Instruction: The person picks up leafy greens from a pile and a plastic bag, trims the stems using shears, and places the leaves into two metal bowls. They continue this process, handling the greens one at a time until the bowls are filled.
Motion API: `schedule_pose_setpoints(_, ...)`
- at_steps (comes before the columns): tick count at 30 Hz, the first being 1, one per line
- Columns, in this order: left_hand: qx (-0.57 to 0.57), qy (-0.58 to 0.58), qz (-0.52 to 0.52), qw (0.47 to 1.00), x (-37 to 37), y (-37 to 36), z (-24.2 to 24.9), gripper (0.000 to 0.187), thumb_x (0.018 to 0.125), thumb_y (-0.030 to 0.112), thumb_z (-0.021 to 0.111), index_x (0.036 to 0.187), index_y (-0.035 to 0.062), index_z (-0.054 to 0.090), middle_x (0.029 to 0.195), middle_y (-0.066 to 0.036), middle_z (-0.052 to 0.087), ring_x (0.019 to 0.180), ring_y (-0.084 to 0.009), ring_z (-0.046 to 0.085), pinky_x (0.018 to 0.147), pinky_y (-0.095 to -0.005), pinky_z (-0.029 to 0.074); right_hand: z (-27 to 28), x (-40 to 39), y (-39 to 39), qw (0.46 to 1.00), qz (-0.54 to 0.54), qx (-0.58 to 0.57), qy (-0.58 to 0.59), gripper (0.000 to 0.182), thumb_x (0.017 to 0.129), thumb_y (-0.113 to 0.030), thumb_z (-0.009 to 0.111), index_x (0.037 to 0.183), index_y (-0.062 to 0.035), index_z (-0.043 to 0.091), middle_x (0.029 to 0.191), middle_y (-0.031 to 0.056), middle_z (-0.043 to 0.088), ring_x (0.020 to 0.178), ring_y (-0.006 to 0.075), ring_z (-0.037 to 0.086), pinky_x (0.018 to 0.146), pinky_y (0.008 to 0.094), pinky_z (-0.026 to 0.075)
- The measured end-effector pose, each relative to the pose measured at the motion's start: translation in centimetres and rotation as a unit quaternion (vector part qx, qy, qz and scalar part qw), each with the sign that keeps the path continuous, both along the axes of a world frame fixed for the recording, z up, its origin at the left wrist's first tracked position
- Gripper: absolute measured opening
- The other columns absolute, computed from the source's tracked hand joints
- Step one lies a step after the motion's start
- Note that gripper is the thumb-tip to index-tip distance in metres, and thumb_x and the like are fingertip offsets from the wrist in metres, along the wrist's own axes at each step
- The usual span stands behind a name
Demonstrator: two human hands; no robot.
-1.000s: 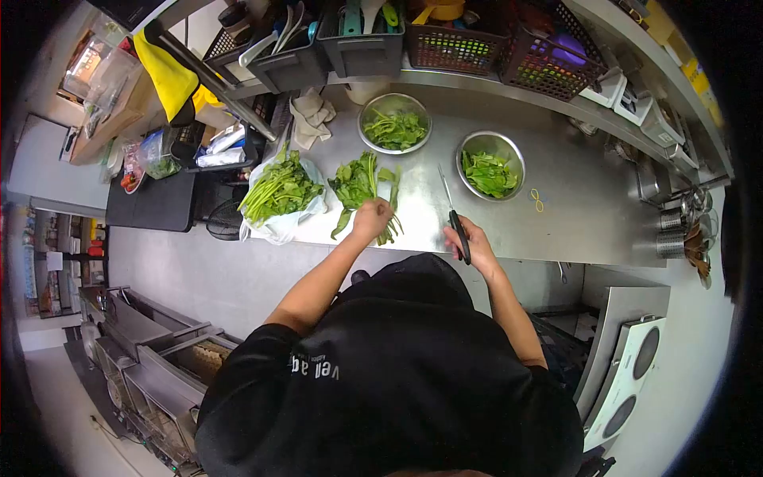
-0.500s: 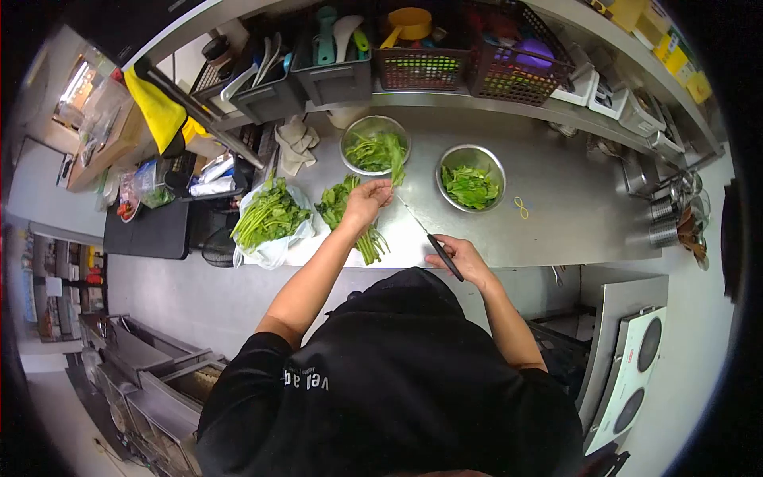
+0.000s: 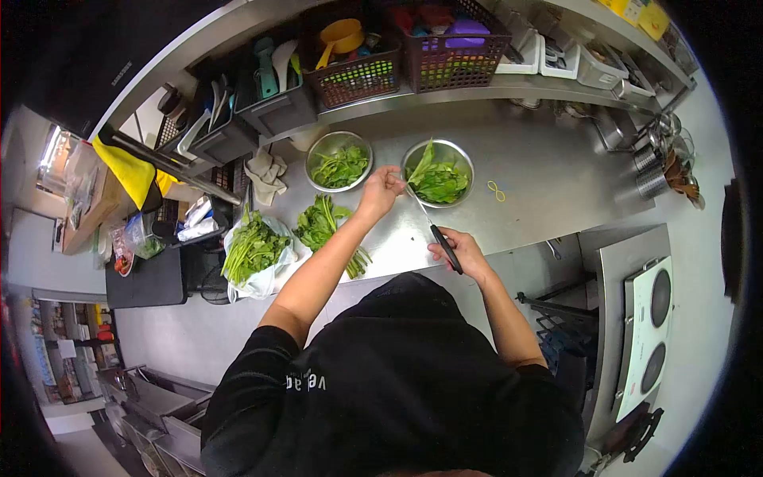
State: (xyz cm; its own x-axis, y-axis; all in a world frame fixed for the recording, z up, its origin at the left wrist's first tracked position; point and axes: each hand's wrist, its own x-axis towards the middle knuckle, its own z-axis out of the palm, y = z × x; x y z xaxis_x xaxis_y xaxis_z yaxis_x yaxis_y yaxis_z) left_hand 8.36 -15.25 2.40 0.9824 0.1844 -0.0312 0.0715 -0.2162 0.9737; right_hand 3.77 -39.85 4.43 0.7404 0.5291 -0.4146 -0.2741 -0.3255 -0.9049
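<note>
My left hand (image 3: 383, 191) is closed at the rim of the right steel bowl (image 3: 470, 181), its fingers pinched on a leafy green (image 3: 422, 165) that reaches over the leaves in that bowl. In my right hand (image 3: 462, 253) is a knife (image 3: 447, 250) with a black handle, its thin blade slanting up toward my left fingertips. Cut leaves (image 3: 442, 188) lie in the right bowl. The left steel bowl (image 3: 309, 173) holds more greens (image 3: 340, 166). Beside my left forearm, a bunch of leafy stems (image 3: 319, 222) rests on the steel counter (image 3: 548, 179).
A white plastic bag (image 3: 290, 258) with a big bunch of greens (image 3: 253, 250) sits at the counter's left. Yellow bands (image 3: 496, 191) lie right of the bowls. Baskets (image 3: 458, 63) and grey bins (image 3: 280, 113) of utensils line the shelf above. A cloth (image 3: 266, 176) lies at the back left.
My left hand has moved right with the leafy green, from near the left bowl to the right bowl. The knife stays in my right hand. The camera view has turned slightly.
</note>
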Motion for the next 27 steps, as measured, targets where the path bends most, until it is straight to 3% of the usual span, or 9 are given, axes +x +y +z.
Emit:
schedule_pose_setpoints(3,0.079,-0.004,0.002,0.997,1.0,-1.3,0.7,0.032,0.084,-0.001,0.064,0.112,-0.0043,0.048,0.076,-0.009,0.064,0.069,-0.0137,0.063,0.063,-0.0265,0.052,0.2,0.2,-0.7,1.0,-0.02,0.008,0.02,0.054,0.08,-0.027,0.076,0.125,-0.0037,0.058,0.066,0.0048,0.062,0.048,0.0073,0.049,0.041,0.0223,0.036)
schedule_pose_setpoints(8,0.088,-0.012,0.033,0.995,2.1,-3.3,1.4,0.029,0.08,0.0,0.066,0.105,-0.002,0.05,0.073,-0.01,0.065,0.066,-0.0156,0.064,0.062,-0.0284,0.051,-0.1,0.7,-1.4,0.998,-0.05,0.018,0.029,0.049,0.082,-0.024,0.074,0.123,-0.002,0.058,0.064,0.004,0.06,0.045,0.0078,0.048,0.038,0.0225,0.034)
schedule_pose_setpoints(14,0.061,-0.033,0.074,0.995,1.5,-1.4,-1.7,0.025,0.082,-0.002,0.063,0.103,0.0002,0.051,0.076,-0.009,0.065,0.069,-0.0162,0.064,0.064,-0.0296,0.051,-1.7,0.8,-0.4,0.996,-0.076,0.046,0.015,0.042,0.086,-0.025,0.069,0.119,-0.0012,0.058,0.063,0.0041,0.059,0.041,0.0088,0.048,0.036,0.0245,0.035)
schedule_pose_setpoints(15,0.078,-0.051,0.098,0.991,0.4,-0.1,-2.2,0.024,0.082,-0.002,0.062,0.103,0.0013,0.052,0.077,-0.009,0.065,0.07,-0.0165,0.063,0.065,-0.03,0.051,-1.4,0.7,-0.1,0.996,-0.077,0.05,0.008,0.04,0.089,-0.026,0.066,0.118,-0.0009,0.056,0.065,0.0046,0.061,0.041,0.0088,0.048,0.036,0.0249,0.037)
schedule_pose_setpoints(17,0.129,-0.067,0.147,0.978,-3.4,2.4,-2.1,0.024,0.081,-0.001,0.063,0.103,0.0056,0.054,0.077,-0.009,0.065,0.072,-0.0215,0.064,0.068,-0.0337,0.051,-2.3,0.5,0.8,0.992,-0.102,0.075,-0.006,0.024,0.094,-0.026,0.058,0.097,-0.0021,0.056,0.067,0.0041,0.059,0.044,0.0069,0.047,0.039,0.0228,0.04)
schedule_pose_setpoints(19,0.185,-0.082,0.212,0.956,-7.9,5.5,-1.1,0.018,0.081,0.001,0.062,0.097,0.0055,0.057,0.077,-0.01,0.065,0.072,-0.0261,0.065,0.069,-0.036,0.051,-2.2,0.4,1.9,0.996,-0.045,0.018,-0.07,0.024,0.096,-0.026,0.055,0.097,-0.0024,0.054,0.068,0.0058,0.061,0.045,0.0076,0.048,0.039,0.0227,0.041)
schedule_pose_setpoints(23,0.323,-0.067,0.33,0.884,-16.2,14.2,-2.2,0.014,0.081,0.003,0.065,0.093,0.0065,0.059,0.076,-0.011,0.065,0.071,-0.0275,0.064,0.064,-0.0367,0.05,-3.8,0.4,3.8,0.996,-0.016,0.071,-0.054,0.023,0.097,-0.027,0.054,0.096,-0.0032,0.053,0.072,0.0089,0.063,0.047,0.0081,0.048,0.041,0.0231,0.042)
schedule_pose_setpoints(25,0.385,-0.053,0.36,0.848,-20.1,18.7,-2.2,0.01,0.083,0.01,0.064,0.091,0.008,0.059,0.076,-0.012,0.065,0.069,-0.0286,0.064,0.061,-0.04,0.05,-3.5,0.3,5.1,0.996,0.008,0.066,-0.051,0.025,0.097,-0.027,0.053,0.098,-0.0022,0.054,0.071,0.0091,0.063,0.047,0.0084,0.048,0.041,0.0233,0.042)
schedule_pose_setpoints(27,0.431,-0.029,0.356,0.828,-23.6,23.1,-3.5,0.005,0.082,0.003,0.062,0.085,0.0061,0.06,0.074,-0.014,0.066,0.069,-0.0315,0.064,0.06,-0.0423,0.049,-3.2,0.1,6.8,0.996,0.022,0.062,-0.053,0.025,0.097,-0.027,0.054,0.099,-0.0017,0.054,0.071,0.009,0.063,0.047,0.0084,0.049,0.041,0.0233,0.043)
